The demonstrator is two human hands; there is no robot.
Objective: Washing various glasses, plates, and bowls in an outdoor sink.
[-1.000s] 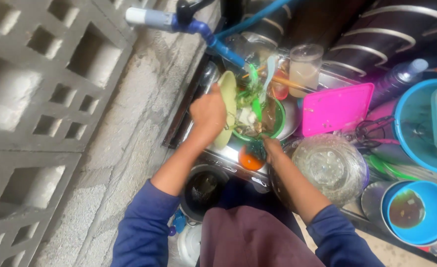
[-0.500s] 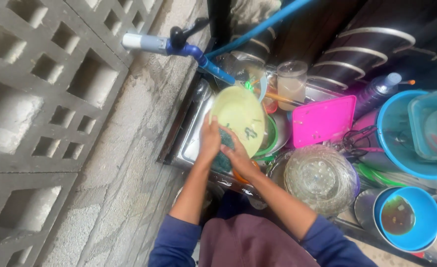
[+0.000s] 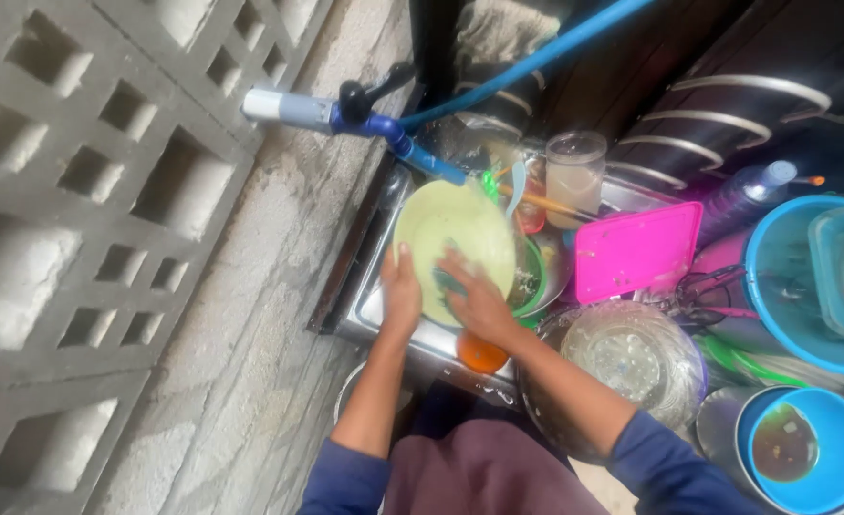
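Observation:
My left hand (image 3: pixel 401 291) grips the near left rim of a pale yellow-green plate (image 3: pixel 450 234) and holds it tilted over the metal sink (image 3: pixel 369 300). My right hand (image 3: pixel 474 300) presses a dark green scrub pad (image 3: pixel 444 283) against the plate's face. Behind the plate sits a green bowl (image 3: pixel 533 277) with scraps. An orange cup (image 3: pixel 482 355) rests at the sink's front edge, just below my right hand.
A blue tap and hose (image 3: pixel 384 129) reach over the sink from the block wall (image 3: pixel 107 191). To the right are a pink cutting board (image 3: pixel 636 250), a clear tumbler (image 3: pixel 574 176), a glass lid (image 3: pixel 632 358), a blue basin (image 3: pixel 803 277) and a blue bowl (image 3: pixel 808 443).
The plate was turned from edge-on to face me. My right hand came up from the sink's edge with the scrub pad and now rubs across the plate.

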